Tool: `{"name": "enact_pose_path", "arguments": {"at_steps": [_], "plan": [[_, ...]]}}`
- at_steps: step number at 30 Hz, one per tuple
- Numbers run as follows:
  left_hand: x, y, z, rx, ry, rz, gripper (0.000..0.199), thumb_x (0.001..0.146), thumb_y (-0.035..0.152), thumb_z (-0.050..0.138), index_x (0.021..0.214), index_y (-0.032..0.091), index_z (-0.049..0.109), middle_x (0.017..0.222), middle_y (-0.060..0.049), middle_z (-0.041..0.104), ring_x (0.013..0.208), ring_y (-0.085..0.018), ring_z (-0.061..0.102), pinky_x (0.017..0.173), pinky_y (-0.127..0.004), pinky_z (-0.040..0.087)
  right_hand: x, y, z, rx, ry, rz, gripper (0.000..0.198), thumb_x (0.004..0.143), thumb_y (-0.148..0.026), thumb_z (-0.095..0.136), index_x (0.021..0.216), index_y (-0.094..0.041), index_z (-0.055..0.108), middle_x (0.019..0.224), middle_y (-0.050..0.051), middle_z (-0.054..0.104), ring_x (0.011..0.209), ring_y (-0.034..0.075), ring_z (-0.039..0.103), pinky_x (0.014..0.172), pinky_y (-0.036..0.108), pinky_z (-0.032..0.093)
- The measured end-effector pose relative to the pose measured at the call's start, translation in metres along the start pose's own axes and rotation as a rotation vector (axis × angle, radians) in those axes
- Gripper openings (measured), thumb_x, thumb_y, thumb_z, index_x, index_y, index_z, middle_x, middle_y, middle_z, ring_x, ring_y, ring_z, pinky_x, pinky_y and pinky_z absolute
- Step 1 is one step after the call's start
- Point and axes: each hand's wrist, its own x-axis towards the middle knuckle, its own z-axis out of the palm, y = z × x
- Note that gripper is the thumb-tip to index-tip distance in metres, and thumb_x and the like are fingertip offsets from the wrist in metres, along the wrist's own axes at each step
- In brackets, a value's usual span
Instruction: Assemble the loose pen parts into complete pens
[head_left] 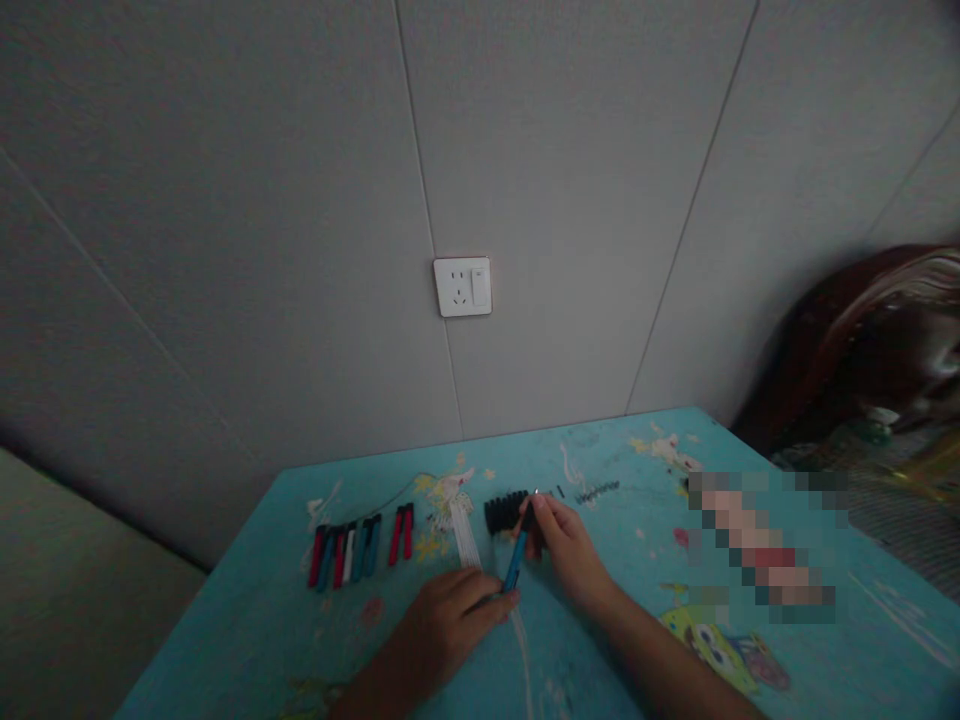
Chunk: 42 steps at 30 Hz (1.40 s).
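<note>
My left hand (454,610) pinches the lower end of a blue pen (516,562) with a black front part. Near the pen's upper, tip end, the fingers of my right hand (559,540) close around the black section. Just behind the right fingers lies a row of short black pieces (501,513), partly covered by that hand. A bundle of thin white sticks (465,535), perhaps pen refills, runs down beside my left hand, which hides its lower end. Small dark coil-like bits (598,492) lie to the right of my right hand.
Several red, blue and white pen barrels (345,555) with dark ends lie in a row at left, with two red ones (401,534) slightly apart. The blue table (247,600) has cartoon prints and meets a grey wall with a socket (463,287). A dark brown chair (862,350) stands at right.
</note>
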Motion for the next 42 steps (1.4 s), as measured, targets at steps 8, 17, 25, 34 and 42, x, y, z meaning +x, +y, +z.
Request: {"name": "enact_pose_path", "arguments": {"at_steps": [8,17,25,34,42], "plan": [[0.002,0.002,-0.008,0.06,-0.044,-0.001,0.044,0.093,0.026,0.056,0.135,0.022,0.049,0.117,-0.008,0.063,0.1,-0.019,0.062,0.085,-0.033,0.055,0.0,-0.001,-0.001,0.037,-0.108,-0.023,0.033,0.095,-0.048,0.047,0.092,-0.018,0.06,0.065,-0.001,0.059,0.051,0.011,0.05,0.049,0.023,0.038],[0.012,0.01,-0.011,0.09,-0.088,0.08,0.026,0.093,0.022,0.055,0.119,0.021,0.059,0.093,-0.005,0.064,0.084,-0.018,0.061,0.074,-0.033,0.052,-0.009,-0.006,0.007,0.065,-0.212,0.011,0.032,0.098,-0.047,0.04,0.101,-0.019,0.055,0.084,0.002,0.066,0.05,0.009,0.054,0.049,0.022,0.042],[0.008,0.006,-0.016,-0.02,-0.017,0.058,0.036,0.095,0.027,0.051,0.13,0.016,0.051,0.101,-0.009,0.067,0.094,-0.019,0.063,0.082,-0.035,0.054,-0.002,0.002,0.004,0.132,-0.127,0.06,0.033,0.094,-0.049,0.047,0.1,-0.018,0.056,0.071,0.0,0.066,0.048,0.011,0.055,0.048,0.023,0.042],[0.001,-0.007,-0.012,-0.156,0.188,-0.25,0.019,0.094,0.024,0.052,0.107,0.016,0.062,0.086,-0.008,0.068,0.081,-0.019,0.063,0.074,-0.033,0.05,0.003,0.006,-0.007,0.378,0.05,0.058,0.026,0.088,-0.039,0.061,0.104,-0.02,0.056,0.083,0.004,0.07,0.052,0.012,0.059,0.047,0.022,0.04],[0.002,-0.005,-0.008,-0.465,0.537,-0.68,0.015,0.094,0.026,0.052,0.102,0.018,0.061,0.081,-0.003,0.067,0.068,-0.014,0.064,0.066,-0.024,0.05,0.004,0.006,-0.015,0.177,0.024,-0.005,0.023,0.082,-0.036,0.07,0.094,-0.021,0.058,0.069,-0.001,0.063,0.061,0.013,0.056,0.059,0.024,0.042]]}}
